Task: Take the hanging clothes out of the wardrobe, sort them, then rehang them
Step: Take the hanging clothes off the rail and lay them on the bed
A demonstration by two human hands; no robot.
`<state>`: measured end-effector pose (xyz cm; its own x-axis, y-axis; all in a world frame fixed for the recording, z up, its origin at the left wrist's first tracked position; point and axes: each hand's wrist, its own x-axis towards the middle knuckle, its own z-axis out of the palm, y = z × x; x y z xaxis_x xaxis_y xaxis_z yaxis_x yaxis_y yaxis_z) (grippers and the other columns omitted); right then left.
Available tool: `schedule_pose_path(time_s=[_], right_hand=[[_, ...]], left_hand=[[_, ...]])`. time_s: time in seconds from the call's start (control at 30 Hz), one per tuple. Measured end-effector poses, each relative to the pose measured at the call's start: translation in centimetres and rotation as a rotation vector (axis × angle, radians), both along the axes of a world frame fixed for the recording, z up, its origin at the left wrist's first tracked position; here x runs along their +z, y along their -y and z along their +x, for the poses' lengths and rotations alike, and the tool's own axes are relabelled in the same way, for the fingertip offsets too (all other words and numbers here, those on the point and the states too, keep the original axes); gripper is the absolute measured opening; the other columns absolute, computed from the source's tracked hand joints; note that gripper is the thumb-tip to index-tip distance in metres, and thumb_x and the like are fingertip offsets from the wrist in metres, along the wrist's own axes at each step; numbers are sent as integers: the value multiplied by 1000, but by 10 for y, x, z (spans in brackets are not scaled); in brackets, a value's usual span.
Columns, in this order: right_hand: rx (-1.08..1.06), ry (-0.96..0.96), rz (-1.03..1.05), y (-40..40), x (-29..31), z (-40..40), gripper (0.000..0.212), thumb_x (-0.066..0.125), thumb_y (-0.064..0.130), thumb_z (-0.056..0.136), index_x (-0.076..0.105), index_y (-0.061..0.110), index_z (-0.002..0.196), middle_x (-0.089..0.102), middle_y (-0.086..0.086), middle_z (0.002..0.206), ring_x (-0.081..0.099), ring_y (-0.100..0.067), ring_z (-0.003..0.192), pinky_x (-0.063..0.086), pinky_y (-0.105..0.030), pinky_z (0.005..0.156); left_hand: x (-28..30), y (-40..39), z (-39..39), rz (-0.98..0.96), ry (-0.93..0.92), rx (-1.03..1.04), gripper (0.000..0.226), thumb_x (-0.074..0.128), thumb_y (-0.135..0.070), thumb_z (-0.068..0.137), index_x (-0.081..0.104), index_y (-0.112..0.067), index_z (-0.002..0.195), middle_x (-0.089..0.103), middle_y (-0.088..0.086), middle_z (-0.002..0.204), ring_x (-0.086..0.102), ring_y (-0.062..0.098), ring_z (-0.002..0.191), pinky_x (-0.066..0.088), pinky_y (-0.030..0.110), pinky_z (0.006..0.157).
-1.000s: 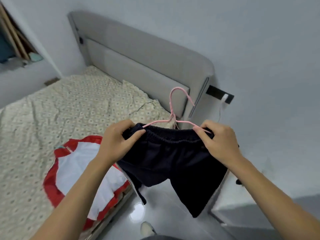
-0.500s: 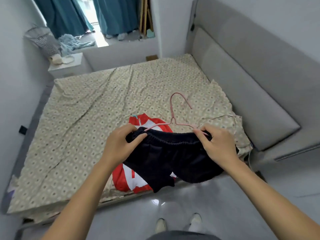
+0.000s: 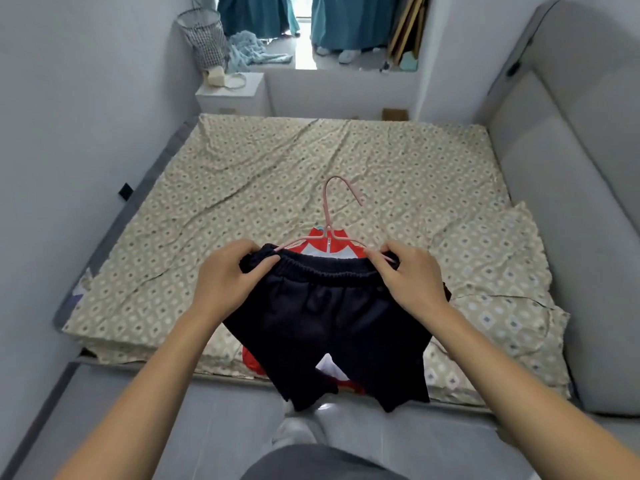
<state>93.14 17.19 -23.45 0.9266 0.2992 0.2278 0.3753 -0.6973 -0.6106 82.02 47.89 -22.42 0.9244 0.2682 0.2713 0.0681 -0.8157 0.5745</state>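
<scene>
I hold a pair of dark navy shorts (image 3: 329,320) by the elastic waistband, stretched over a pink hanger (image 3: 330,209) whose hook points up. My left hand (image 3: 228,278) grips the waistband's left end and my right hand (image 3: 412,275) pinches its right end together with the hanger's arm. The shorts hang over the near edge of the bed (image 3: 277,168). Under them lies a red and white garment (image 3: 325,242), mostly hidden by the shorts.
A grey padded headboard (image 3: 568,188) runs along the bed's right side. At the far end stand a white nightstand (image 3: 232,95), a wire basket (image 3: 204,36) and teal curtains (image 3: 346,19). Grey floor (image 3: 121,403) lies in front of the bed, with my feet below.
My view has swung left from the headboard wall to face the bed squarely. Both hands keep their hold on the shorts and hanger, which now hang over the red and white garment.
</scene>
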Motion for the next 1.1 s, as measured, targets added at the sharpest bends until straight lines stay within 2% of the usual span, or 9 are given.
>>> schedule_pose_path(time_s=[0.13,0.3,0.4,0.47,0.63,0.77,0.87,0.93,1.1], right_hand=[[3,-65,-77,-31,-21,51,47,54,64,97,58,22,76,63,4,67,63,-25,71,46,-39,63],[176,-394,-52,-52,-58,119,28,62,61,89,57,33,93,67,10,85,63,-10,82,48,-39,76],[256,-554,-52,-60,-90,154,24,68,45,88,56,36,107,69,14,99,66,-8,92,53,-42,89],[259,-604,-93,-67,-117,174,23,66,45,90,55,37,109,68,14,102,66,-10,94,54,-44,90],[228,-596,-163,-90,-191,224,6,58,40,102,58,34,104,64,10,92,61,-12,84,49,-37,75],[216,-587,-234,-111,-247,270,11,55,35,107,59,25,109,61,9,91,59,-16,82,42,-32,68],[171,-532,-270,-125,-281,305,27,54,33,107,57,21,130,61,1,119,56,-22,112,48,-38,91],[148,-493,-354,-133,-294,320,42,52,35,107,49,18,145,53,-5,136,45,-27,129,43,-43,107],[228,-400,-424,-149,-274,318,48,51,41,105,44,20,147,51,-4,140,43,-29,131,43,-46,107]], left_hand=[[-32,-31,56,-21,-81,8,32,68,-55,94,60,-28,79,60,-11,74,57,11,73,48,42,65],[-90,-70,136,-77,-250,-9,37,62,-61,95,63,-26,85,64,-9,83,61,14,80,51,43,71],[-122,-83,172,-92,-319,-50,35,61,-59,97,59,-29,81,61,-10,81,58,9,76,43,37,64],[-145,-88,191,-84,-361,-70,35,59,-59,98,58,-28,82,58,-11,81,55,5,75,39,35,61],[-212,-100,230,-5,-492,-17,41,53,-64,99,63,-25,89,56,-11,88,55,13,83,47,36,65],[-264,-102,263,83,-530,38,42,47,-59,103,62,-21,97,51,-8,91,54,18,89,44,35,66],[-287,-101,288,102,-530,106,34,45,-45,108,62,-17,117,53,0,108,55,23,99,51,41,75],[-290,-100,297,92,-540,156,35,44,-40,108,60,-16,127,54,3,115,56,25,103,53,44,79],[-269,-96,283,145,-528,143,35,48,-41,106,60,-17,128,56,2,110,56,26,106,49,43,80]])
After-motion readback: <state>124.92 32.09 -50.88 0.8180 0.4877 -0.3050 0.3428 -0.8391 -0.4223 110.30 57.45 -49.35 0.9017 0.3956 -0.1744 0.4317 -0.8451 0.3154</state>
